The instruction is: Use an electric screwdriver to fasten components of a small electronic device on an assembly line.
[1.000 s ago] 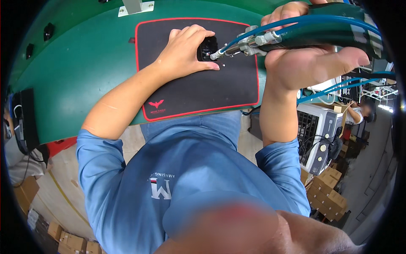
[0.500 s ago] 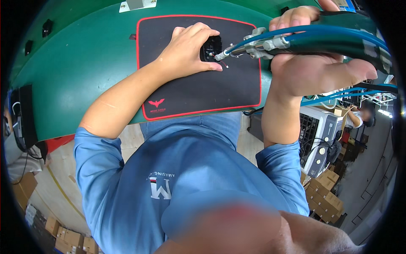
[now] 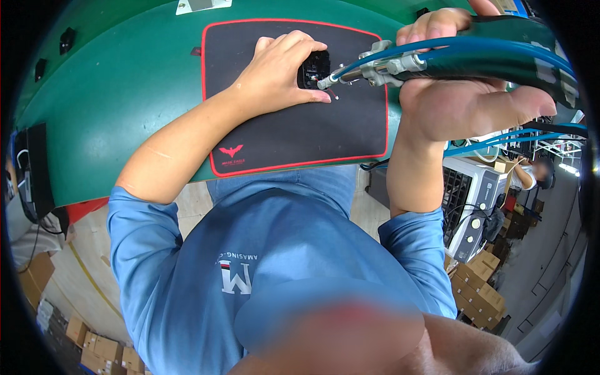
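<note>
On the black mat (image 3: 281, 137) with a red border, my left hand (image 3: 278, 75) grips a small black plastic housing (image 3: 314, 67) between thumb and fingers. A small circuit part and a thin red wire with a white plug show at the housing's lower edge. My right hand (image 3: 450, 103) is wrapped round a dark green screwdriver-like power tool (image 3: 487, 50) with blue hoses and a metal bracket, the thumb stretched along it. The tool's narrow tip (image 3: 323, 84) is at the housing's lower right corner; whether it touches a screw is too small to tell.
The mat lies on a green table (image 3: 112, 137). A metal foot (image 3: 203, 5) stands at the far edge. At right are a grey-white machine (image 3: 472, 206), cables, stacked cardboard boxes (image 3: 478, 287) and another person (image 3: 528, 175) in the distance. More boxes (image 3: 103, 350) lie at lower left.
</note>
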Motion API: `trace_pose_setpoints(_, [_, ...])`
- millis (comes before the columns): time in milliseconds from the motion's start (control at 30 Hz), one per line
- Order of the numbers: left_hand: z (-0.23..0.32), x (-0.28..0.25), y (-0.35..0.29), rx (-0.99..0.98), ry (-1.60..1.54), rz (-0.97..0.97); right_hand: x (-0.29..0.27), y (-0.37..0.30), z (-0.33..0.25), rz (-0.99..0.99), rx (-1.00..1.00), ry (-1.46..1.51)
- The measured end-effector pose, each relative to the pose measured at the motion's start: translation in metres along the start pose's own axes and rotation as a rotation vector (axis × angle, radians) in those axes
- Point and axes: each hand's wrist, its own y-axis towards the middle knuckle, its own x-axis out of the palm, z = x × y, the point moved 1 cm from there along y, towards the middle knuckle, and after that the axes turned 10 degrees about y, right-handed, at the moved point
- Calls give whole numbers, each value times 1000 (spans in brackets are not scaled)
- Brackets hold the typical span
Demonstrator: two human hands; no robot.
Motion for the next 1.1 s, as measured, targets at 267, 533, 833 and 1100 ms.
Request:
trace_pose_setpoints(267, [2, -2, 0, -23, -6, -37, -29, 5, 14, -164, -5, 74])
trace_pose_setpoints(533, [0, -1, -1, -13, -9, -9, -31, 5, 16, -158, -17, 74])
trace_pose_setpoints(833, [0, 0, 5, -8, -17, -23, -27, -2, 14, -116, 17, 146])
trace_pose_setpoints(1100, [2, 0, 3, 13, -6, 1, -13, 30, -17, -295, 61, 130])
